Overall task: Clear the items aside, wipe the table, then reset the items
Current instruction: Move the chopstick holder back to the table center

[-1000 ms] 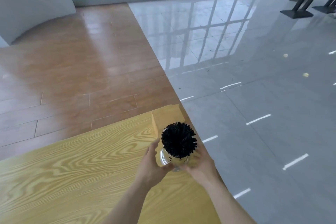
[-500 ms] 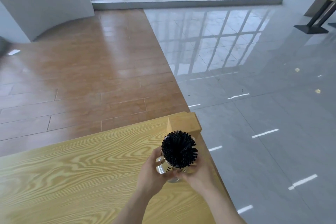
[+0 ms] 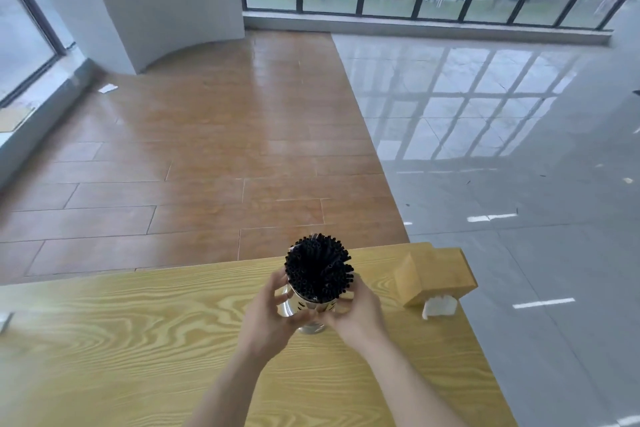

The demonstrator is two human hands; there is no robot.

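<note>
A shiny metal cup [image 3: 300, 309] packed with black straws [image 3: 318, 267] stands upright near the far edge of the yellow wood-grain table [image 3: 138, 329]. My left hand [image 3: 272, 314] wraps its left side and my right hand [image 3: 353, 312] wraps its right side, both gripping the cup. Whether its base touches the table I cannot tell. To its right, at the table's far right corner, sits a wooden napkin box [image 3: 434, 276] with a white napkin [image 3: 439, 306] sticking out of its front.
The table's far edge runs just beyond the cup and its right edge drops to grey tiled floor [image 3: 519, 253]. Brown wood floor [image 3: 194, 149] lies beyond. A small grey object [image 3: 4, 321] shows at the table's left border.
The view has swung left and up, and the cup in both hands now sits further left of the napkin box. The napkin has come into sight.
</note>
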